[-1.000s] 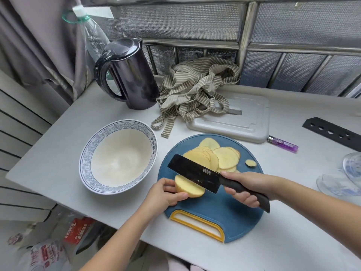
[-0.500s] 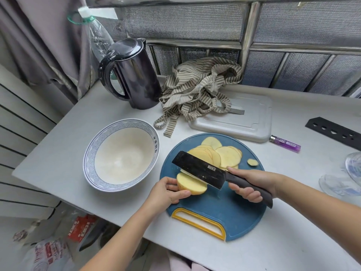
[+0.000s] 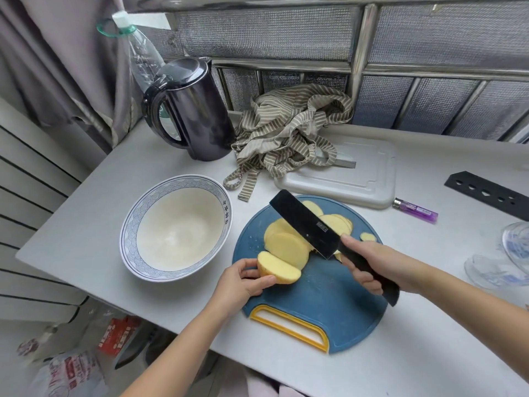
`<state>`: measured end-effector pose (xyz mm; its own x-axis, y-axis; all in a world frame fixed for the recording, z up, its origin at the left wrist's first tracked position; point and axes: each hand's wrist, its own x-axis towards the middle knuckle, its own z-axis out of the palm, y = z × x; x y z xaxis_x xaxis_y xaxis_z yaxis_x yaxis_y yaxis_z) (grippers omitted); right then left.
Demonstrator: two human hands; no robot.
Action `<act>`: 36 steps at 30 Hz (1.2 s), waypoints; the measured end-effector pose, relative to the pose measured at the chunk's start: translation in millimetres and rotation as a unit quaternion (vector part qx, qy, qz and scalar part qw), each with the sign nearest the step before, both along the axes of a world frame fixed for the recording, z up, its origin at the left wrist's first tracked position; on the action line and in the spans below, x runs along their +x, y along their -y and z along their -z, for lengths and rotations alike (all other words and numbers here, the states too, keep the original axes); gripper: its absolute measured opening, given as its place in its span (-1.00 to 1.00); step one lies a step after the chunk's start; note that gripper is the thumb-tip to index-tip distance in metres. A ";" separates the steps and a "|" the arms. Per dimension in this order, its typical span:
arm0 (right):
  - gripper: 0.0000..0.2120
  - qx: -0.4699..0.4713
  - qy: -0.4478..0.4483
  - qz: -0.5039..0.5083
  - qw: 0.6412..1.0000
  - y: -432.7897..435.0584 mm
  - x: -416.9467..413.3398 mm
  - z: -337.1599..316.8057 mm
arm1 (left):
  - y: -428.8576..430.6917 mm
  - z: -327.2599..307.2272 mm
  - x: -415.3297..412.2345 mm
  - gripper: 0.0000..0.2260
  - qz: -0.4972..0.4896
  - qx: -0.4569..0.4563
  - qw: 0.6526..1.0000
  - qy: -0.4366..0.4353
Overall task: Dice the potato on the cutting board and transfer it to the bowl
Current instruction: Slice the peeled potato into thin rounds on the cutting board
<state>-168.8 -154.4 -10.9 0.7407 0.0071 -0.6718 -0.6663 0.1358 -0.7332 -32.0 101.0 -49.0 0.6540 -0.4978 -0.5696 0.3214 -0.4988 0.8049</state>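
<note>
A grey bench [image 3: 429, 353] carries the work, with a round blue cutting board [image 3: 329, 305] set at its near edge, yellow handle toward the person, so both arms reach it easily. A wide patterned bowl [image 3: 127, 224] sits just beside the board's left side and holds no potato, apparently placed close so cut pieces need only a short carry. A dark kettle [image 3: 197, 116] and a striped cloth [image 3: 289, 130] stand farther back, clear of the cutting. The right grip [image 3: 369, 259] is wrapped around the handle of a black cleaver [image 3: 303, 222], its blade slanted above the fanned slices [image 3: 286, 245], seemingly between cuts. The left grip [image 3: 243, 282] pinches the uncut potato end [image 3: 279, 269] with curled fingers and thumb, cut face toward the blade, steadying it on the board with fingertips back from the edge. The potato is mostly in rounds and nothing looks diced, so the task seems early: strips and cubes remain, then the transfer. 1 small slice [image 3: 367, 236] lies apart near the board's far right rim
</note>
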 end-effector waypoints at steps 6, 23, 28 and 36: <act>-0.50 -0.380 0.129 -0.162 0.902 -47.0 -17.2 -12.0 | 3.6 2.0 -5.1 -0.41 -0.056 -0.019 0.998 -0.014; -0.50 -0.378 0.105 -0.181 0.902 -61.9 -6.9 -9.2 | 14.2 -6.6 -8.5 -0.33 -0.121 -0.029 0.989 -0.077; -0.50 -0.411 0.115 -0.170 0.888 -61.7 -19.7 -22.5 | 15.7 -8.2 -1.1 -0.30 -0.107 -0.005 0.990 -0.091; -0.53 -0.467 0.125 -0.198 0.852 -70.1 -28.9 -32.9 | 13.2 -5.6 2.7 -0.51 -0.080 -0.005 0.992 -0.098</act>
